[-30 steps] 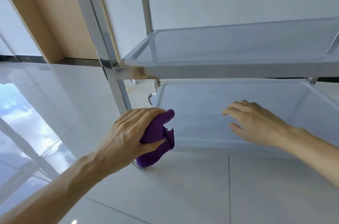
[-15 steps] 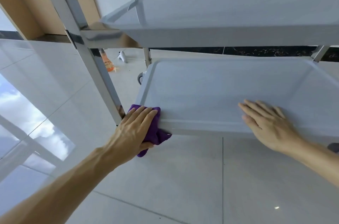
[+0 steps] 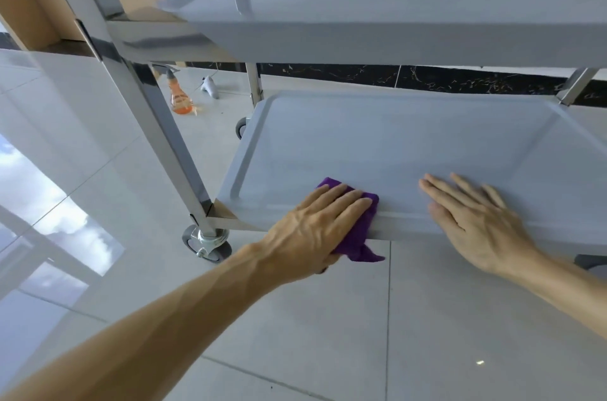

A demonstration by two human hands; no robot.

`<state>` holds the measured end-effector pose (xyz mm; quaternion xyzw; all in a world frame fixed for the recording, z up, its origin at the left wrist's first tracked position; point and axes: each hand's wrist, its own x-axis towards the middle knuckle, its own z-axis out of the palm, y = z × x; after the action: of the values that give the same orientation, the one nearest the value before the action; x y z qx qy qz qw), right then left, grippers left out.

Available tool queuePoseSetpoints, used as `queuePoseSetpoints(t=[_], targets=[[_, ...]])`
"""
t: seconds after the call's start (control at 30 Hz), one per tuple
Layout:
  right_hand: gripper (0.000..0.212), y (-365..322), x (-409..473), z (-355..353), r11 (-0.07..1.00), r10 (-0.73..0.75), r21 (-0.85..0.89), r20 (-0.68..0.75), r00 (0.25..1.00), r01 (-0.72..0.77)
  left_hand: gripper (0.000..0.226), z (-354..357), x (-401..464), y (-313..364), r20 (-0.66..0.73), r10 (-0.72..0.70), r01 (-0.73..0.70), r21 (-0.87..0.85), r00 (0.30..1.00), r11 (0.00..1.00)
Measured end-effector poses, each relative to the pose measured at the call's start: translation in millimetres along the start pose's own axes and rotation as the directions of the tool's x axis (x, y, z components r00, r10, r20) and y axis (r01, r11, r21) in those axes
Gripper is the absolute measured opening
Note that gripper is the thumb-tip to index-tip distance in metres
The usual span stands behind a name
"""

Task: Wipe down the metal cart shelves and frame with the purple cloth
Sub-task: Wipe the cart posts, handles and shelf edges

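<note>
An orange spray bottle (image 3: 180, 98) stands on the floor behind the cart leg (image 3: 154, 124). The left hand (image 3: 315, 230) presses flat, with straight fingers, on the crumpled purple cloth (image 3: 359, 236) at the front edge of the bottom shelf (image 3: 394, 144). The right hand (image 3: 476, 223) lies open and flat on the same edge, holding nothing.

Floor: glossy pale tiles (image 3: 295, 318) with thin grout lines.
Light: bright sky and clouds mirrored in the floor at 9 o'clock (image 3: 49, 210).
Wall: white, with a black marbled skirting (image 3: 443, 80) at 1 o'clock.
Woodwork: tan panel (image 3: 29, 6) at 11 o'clock.
Floor items: orange spray bottle (image 3: 180, 98) beside a white object (image 3: 210, 87).
</note>
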<state>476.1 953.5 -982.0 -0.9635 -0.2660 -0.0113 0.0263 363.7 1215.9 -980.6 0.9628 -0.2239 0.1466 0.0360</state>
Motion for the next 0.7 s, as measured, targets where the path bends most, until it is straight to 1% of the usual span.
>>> queuePoseSetpoints(t=[0.1,0.23,0.3,0.37,0.43,0.53,0.63,0.7], targets=[[0.053,0.0,0.4,0.0,1.0,0.008,-0.006,-0.018,1.0,-0.008,0.078,-12.2,-27.4,-28.3,0.022,-0.029,0.028,0.026,0.999,0.999],[0.055,-0.6,1.6,0.8,1.0,0.011,0.015,-0.016,1.0,-0.011,0.078,-28.1,-75.2,-69.3,0.004,-0.162,0.161,0.078,0.987,0.984],[0.055,-3.1,1.7,2.1,0.999,0.004,0.034,-0.007,1.0,-0.004,0.076,-27.4,-86.8,-74.2,-0.029,-0.217,0.219,0.093,0.976,0.971],[0.055,-6.0,1.3,2.6,0.999,0.0,0.044,0.004,1.0,0.0,0.075,-21.8,-84.0,-67.8,-0.061,-0.266,0.271,0.112,0.962,0.956],[0.056,-8.2,0.5,3.3,0.999,0.0,0.048,0.011,1.0,0.0,0.076,-17.2,-72.2,-56.7,-0.065,-0.282,0.288,0.114,0.957,0.951],[0.056,-9.1,0.3,2.8,0.998,0.0,0.061,0.005,1.0,0.0,0.082,-10.1,-44.2,-31.5,-0.026,-0.26,0.261,0.089,0.965,0.961],[0.054,-7.5,0.5,2.1,0.996,-0.003,0.087,0.002,1.0,0.003,0.083,3.7,-4.9,10.1,-0.001,-0.22,0.22,0.069,0.975,0.973],[0.054,-5.8,-0.1,1.6,0.994,-0.011,0.105,0.017,1.0,0.009,0.088,11.0,20.4,35.3,0.052,-0.195,0.191,0.068,0.979,0.979]])
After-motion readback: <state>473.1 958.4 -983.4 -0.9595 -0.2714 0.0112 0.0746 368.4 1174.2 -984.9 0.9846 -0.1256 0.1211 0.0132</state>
